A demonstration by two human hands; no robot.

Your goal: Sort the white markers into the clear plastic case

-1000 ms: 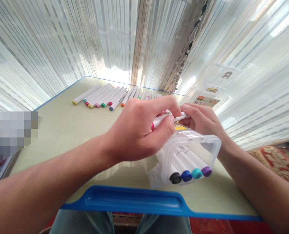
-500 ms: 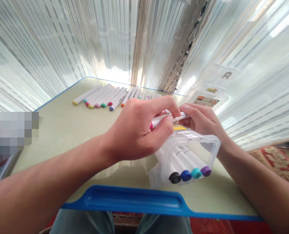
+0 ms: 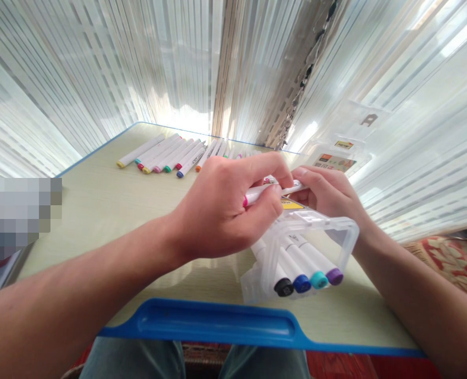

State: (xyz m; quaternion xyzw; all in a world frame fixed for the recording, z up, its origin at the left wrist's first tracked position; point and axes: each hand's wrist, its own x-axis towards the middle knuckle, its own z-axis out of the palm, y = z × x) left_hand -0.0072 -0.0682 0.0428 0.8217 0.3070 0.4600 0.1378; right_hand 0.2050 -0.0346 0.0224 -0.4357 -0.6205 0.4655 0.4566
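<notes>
A white marker with a pink end (image 3: 253, 196) lies between the thumb and curled fingers of my left hand (image 3: 233, 205). My right hand (image 3: 326, 189) is closed too, its thumb and forefinger pinching the far end of the white barrel; its other fingers are partly hidden. Just below both hands a clear plastic case (image 3: 310, 223) rests on the table, tilted, with its open end toward me. Inside it lie several white markers, with black (image 3: 284, 287), blue (image 3: 302, 283), turquoise (image 3: 319, 279) and purple (image 3: 335, 276) ends showing.
Several loose markers (image 3: 166, 155) lie in a row at the back of the pale table (image 3: 111, 210). A clear lid with labels (image 3: 344, 145) stands up at the back right. A blue pen groove (image 3: 217, 320) runs along the near edge; striped curtains (image 3: 170, 63) hang behind.
Both hands keep the same hold on the marker. The view has shifted very slightly, and the case appears a few pixels farther right.
</notes>
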